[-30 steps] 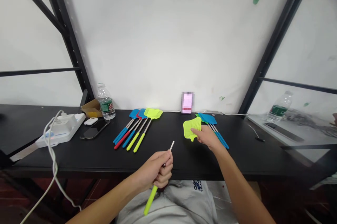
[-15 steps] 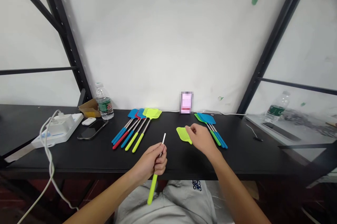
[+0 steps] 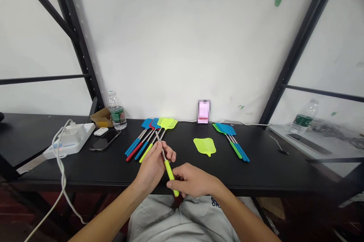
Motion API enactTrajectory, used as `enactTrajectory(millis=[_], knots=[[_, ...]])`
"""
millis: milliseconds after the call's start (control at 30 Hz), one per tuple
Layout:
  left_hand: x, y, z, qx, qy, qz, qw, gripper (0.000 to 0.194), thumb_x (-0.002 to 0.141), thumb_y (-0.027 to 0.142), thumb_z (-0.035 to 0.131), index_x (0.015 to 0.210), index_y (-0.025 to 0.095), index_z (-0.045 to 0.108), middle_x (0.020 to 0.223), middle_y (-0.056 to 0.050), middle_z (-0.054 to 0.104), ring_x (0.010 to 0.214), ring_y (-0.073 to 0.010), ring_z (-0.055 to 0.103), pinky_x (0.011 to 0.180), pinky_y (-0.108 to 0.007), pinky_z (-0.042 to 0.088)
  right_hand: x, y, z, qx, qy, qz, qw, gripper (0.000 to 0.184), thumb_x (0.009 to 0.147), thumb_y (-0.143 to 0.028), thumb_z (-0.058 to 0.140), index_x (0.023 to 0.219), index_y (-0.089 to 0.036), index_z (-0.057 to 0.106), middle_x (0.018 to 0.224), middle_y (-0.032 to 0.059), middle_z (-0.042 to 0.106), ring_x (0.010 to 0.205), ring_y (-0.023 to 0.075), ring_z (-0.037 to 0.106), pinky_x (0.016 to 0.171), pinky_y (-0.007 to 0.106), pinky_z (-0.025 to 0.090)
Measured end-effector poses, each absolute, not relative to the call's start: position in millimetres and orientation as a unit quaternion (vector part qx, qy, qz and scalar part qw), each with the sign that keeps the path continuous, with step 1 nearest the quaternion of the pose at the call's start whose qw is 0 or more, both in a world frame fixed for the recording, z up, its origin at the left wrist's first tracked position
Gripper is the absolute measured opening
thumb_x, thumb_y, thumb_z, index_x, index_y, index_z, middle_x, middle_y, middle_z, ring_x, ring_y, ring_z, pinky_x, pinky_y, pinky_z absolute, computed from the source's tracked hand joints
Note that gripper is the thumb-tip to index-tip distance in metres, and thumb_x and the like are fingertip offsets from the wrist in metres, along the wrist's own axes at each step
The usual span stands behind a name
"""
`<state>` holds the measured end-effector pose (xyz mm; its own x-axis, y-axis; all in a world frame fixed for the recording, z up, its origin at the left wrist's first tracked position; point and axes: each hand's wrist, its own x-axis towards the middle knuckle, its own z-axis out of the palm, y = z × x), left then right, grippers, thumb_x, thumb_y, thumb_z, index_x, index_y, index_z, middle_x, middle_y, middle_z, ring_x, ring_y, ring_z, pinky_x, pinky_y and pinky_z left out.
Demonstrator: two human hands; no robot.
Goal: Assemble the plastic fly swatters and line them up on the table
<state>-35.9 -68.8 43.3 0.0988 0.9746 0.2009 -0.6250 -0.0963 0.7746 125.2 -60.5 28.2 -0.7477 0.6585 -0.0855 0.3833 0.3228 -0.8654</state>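
By the black table's front edge, the half-curled left hand pinched a slim metal rod; the right hand closed around its lime plastic grip. Steady alignment mattered. A lime mesh head lay farther from that edge.

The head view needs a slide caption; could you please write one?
Left hand holds a metal rod, right hand its lime grip; a lime mesh paddle lies on the table.

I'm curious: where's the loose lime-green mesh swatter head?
In the head view, the lime-green mesh swatter head lies right of centre on the black table, left of blue and green swatters.
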Motion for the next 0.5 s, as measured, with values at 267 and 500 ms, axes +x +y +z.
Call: enactTrajectory(millis=[267, 500], knots=[[-34.7, -66.8, 32.7, 0.404, 0.274, 0.585, 0.648, 0.022, 0.090, 0.036, 0.053, 0.079, 0.019, 0.047, 0.064, 0.001, 0.052, 0.075, -0.0178, 0.058, 0.067, -0.028, 0.046, 116.2, -58.4, 21.1, -0.330, -0.786, 0.461, 0.246, 0.041, 0.095, -0.043, 0.042, 0.068, -0.015, 0.055, 0.058, -0.0004, 0.056, 0.049, 0.0092, 0.051, 0.050, 0.019, 0.039], [-39.6, -52.6, 29.0, 0.426, 0.366, 0.655, 0.506, 0.026, 0.089, 0.034, 0.046, 0.068, 0.021, 0.039, 0.046, 0.008, 0.036, 0.044, -0.0104, 0.043, 0.049, -0.023, 0.034, 82.1, -82.1, 5.8, -0.381, -0.820, 0.291, 0.313, 0.046, 0.099, -0.038, 0.032, 0.065, -0.016, 0.053, 0.061, 0.0024, 0.057, 0.053, 0.0105, 0.045, 0.053, 0.025, 0.027]])
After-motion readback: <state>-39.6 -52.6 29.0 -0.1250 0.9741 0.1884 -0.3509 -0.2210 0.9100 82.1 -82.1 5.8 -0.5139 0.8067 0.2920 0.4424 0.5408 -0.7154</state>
